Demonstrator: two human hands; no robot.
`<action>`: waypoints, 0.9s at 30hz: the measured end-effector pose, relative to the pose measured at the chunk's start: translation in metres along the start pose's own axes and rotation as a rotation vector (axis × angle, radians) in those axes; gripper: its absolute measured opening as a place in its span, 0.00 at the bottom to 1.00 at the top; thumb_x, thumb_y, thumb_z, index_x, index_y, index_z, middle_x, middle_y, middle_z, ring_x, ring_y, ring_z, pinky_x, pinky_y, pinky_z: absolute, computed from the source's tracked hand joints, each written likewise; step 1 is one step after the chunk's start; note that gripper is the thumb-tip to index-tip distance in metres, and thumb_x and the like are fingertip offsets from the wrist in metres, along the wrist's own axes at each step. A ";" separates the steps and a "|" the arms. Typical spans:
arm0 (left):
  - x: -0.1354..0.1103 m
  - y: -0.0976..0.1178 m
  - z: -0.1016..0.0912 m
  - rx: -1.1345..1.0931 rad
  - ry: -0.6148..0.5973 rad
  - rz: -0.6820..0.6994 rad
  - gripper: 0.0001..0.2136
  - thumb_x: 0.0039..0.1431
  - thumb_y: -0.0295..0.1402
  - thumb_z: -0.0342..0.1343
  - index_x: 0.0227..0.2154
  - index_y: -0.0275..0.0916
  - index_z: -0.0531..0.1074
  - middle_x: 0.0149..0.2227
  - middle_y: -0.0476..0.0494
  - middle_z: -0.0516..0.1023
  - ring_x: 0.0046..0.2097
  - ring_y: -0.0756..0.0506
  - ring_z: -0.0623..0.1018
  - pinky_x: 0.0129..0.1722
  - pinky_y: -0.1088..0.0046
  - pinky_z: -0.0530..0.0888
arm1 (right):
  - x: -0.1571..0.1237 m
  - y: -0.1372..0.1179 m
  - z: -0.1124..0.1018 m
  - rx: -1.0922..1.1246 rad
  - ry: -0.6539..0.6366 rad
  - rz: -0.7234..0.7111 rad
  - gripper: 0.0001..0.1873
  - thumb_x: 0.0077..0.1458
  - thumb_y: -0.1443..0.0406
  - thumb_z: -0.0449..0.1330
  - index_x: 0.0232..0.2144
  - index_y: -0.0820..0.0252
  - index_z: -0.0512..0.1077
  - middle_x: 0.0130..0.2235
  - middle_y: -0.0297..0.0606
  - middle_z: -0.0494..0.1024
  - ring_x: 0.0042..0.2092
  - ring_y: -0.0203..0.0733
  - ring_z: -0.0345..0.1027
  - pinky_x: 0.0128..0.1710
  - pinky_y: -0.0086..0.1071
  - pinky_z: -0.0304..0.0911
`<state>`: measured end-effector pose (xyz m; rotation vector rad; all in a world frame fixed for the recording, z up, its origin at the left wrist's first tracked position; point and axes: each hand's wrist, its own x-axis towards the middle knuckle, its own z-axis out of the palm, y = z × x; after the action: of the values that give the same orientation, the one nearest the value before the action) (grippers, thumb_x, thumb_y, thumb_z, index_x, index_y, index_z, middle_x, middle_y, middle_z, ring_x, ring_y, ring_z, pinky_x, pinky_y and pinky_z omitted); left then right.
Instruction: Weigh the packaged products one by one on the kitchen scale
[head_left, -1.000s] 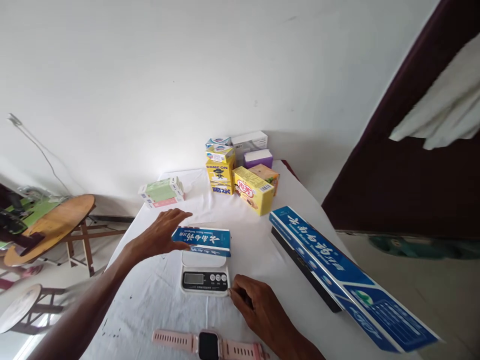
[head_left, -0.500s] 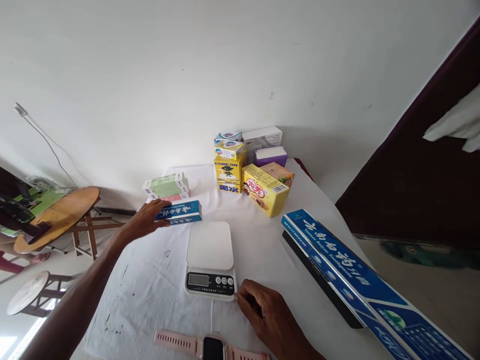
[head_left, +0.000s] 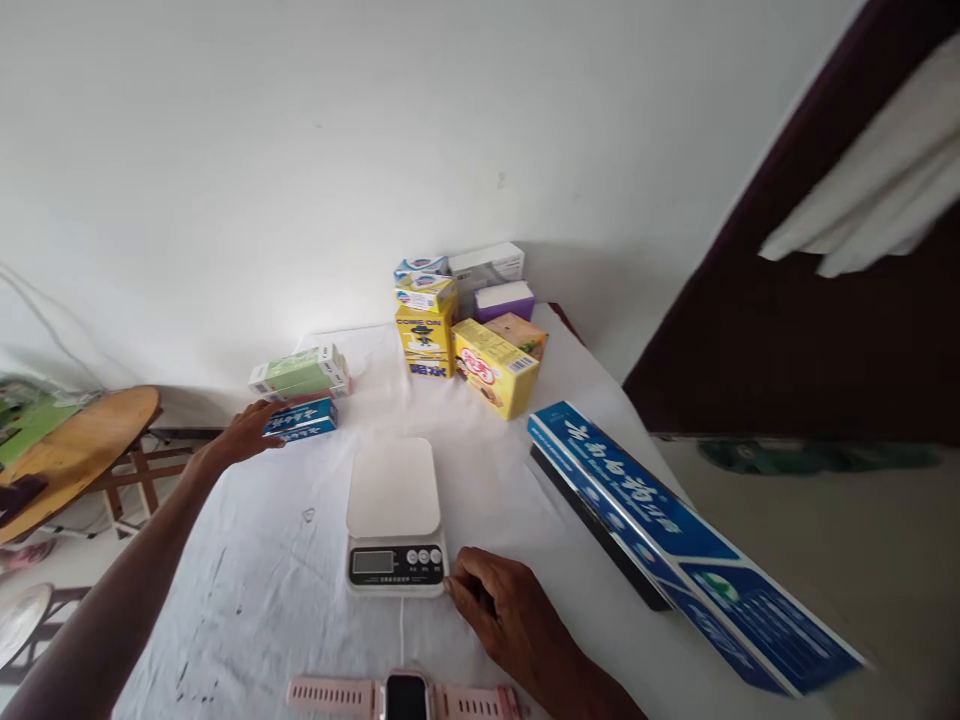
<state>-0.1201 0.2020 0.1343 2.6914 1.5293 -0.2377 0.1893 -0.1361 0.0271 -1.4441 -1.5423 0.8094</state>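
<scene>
At the table's left side, my left hand (head_left: 244,432) is closed around a small blue toothpaste box (head_left: 304,418), its fingers covering the left end. Just behind that box lie stacked green and pink boxes (head_left: 300,372). A white kitchen scale (head_left: 394,490) sits in the middle with a bare platform; its display looks blank. My right hand (head_left: 506,610) rests curled on the cloth, thumb at the scale's lower right corner, with nothing visible in it. Nearest me lies a smartwatch (head_left: 405,695) with a pink strap.
A long blue toothpaste carton (head_left: 637,500) lies on a black object (head_left: 600,530) at the right, overhanging the edge. Toward the wall stand a yellow box stack (head_left: 424,340), a yellow snack box (head_left: 495,368) and a purple-sided box (head_left: 504,300). A round wooden table (head_left: 97,440) is farther left.
My left hand has moved the small toothpaste box leftward, away from the scale and closer to the green and pink boxes. My right hand stays by the scale. The camera view has turned slightly right.
</scene>
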 end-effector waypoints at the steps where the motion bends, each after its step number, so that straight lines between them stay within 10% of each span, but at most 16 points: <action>1: -0.002 0.008 -0.005 0.018 0.016 0.002 0.32 0.55 0.37 0.59 0.64 0.37 0.62 0.62 0.30 0.68 0.64 0.27 0.67 0.61 0.49 0.65 | 0.000 -0.002 -0.001 0.009 0.003 0.000 0.14 0.64 0.64 0.51 0.25 0.55 0.58 0.25 0.30 0.66 0.26 0.35 0.59 0.28 0.28 0.50; 5: -0.011 0.080 -0.029 0.082 0.166 0.208 0.25 0.62 0.42 0.56 0.60 0.40 0.65 0.57 0.33 0.72 0.59 0.28 0.72 0.58 0.47 0.67 | 0.001 -0.005 -0.004 0.053 0.020 0.007 0.12 0.62 0.67 0.53 0.25 0.56 0.59 0.26 0.30 0.67 0.27 0.34 0.60 0.28 0.28 0.50; 10: -0.023 0.244 -0.050 -0.083 0.303 0.839 0.25 0.67 0.37 0.58 0.63 0.40 0.60 0.60 0.34 0.71 0.60 0.35 0.72 0.59 0.54 0.69 | 0.000 -0.006 -0.005 0.068 0.052 0.004 0.11 0.57 0.70 0.56 0.24 0.57 0.61 0.25 0.29 0.68 0.27 0.34 0.61 0.30 0.28 0.51; 15: -0.014 0.375 -0.049 -0.052 0.232 1.188 0.36 0.57 0.31 0.69 0.64 0.41 0.56 0.63 0.31 0.67 0.65 0.34 0.67 0.60 0.54 0.67 | 0.000 -0.005 -0.005 0.039 0.052 -0.004 0.13 0.55 0.72 0.57 0.24 0.57 0.58 0.24 0.27 0.66 0.26 0.32 0.59 0.29 0.27 0.48; 20: 0.001 0.427 -0.049 0.226 0.089 1.262 0.25 0.57 0.29 0.68 0.55 0.34 0.66 0.55 0.33 0.74 0.59 0.35 0.72 0.62 0.55 0.62 | 0.000 -0.004 -0.006 0.015 0.070 -0.024 0.15 0.55 0.72 0.58 0.23 0.56 0.55 0.24 0.26 0.61 0.26 0.31 0.53 0.29 0.27 0.47; 27: -0.010 0.430 -0.066 0.286 -0.020 1.231 0.14 0.61 0.28 0.61 0.48 0.37 0.70 0.48 0.39 0.76 0.50 0.40 0.76 0.55 0.60 0.66 | -0.001 -0.004 -0.006 0.014 0.078 -0.054 0.17 0.55 0.72 0.58 0.23 0.56 0.53 0.23 0.25 0.59 0.25 0.31 0.51 0.28 0.28 0.45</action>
<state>0.2514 -0.0205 0.1824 3.2002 -0.3630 -0.4061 0.1933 -0.1386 0.0330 -1.4021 -1.5072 0.7218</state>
